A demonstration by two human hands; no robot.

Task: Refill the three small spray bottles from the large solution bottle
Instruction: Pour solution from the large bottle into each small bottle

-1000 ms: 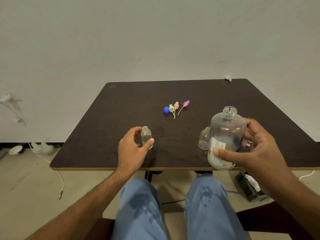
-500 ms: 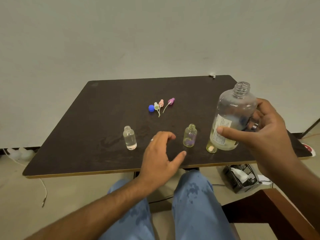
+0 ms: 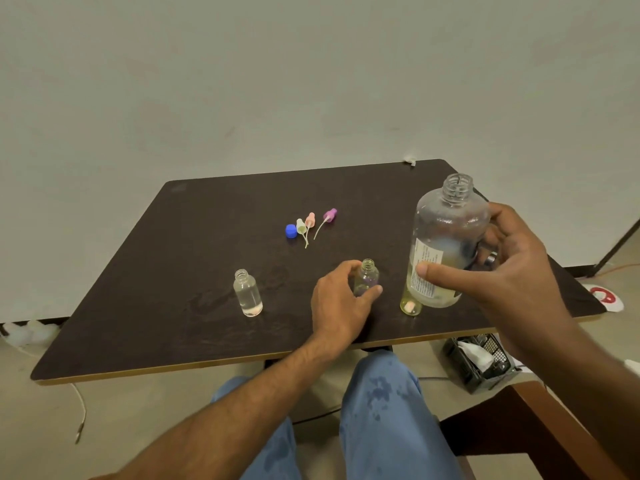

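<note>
On dark table (image 3: 173,271), left fingers (image 3: 349,268) pinch small bottle (image 3: 367,277); right fingers (image 3: 440,273) clasp large bottle (image 3: 446,237).

The table (image 3: 194,258) has a dark, matt, faintly grained top with a pale wood-coloured edge. The large solution bottle (image 3: 446,237) is clear, glossy plastic with a paper label (image 3: 424,271). The three small bottles, left (image 3: 247,292), middle (image 3: 367,277) and right (image 3: 410,306), look clear and shiny. The blue cap (image 3: 291,231) is smooth plastic.

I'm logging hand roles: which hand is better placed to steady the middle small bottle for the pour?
Left. The left hand already curls around the middle small bottle; the right hand is occupied holding the large bottle.
</note>
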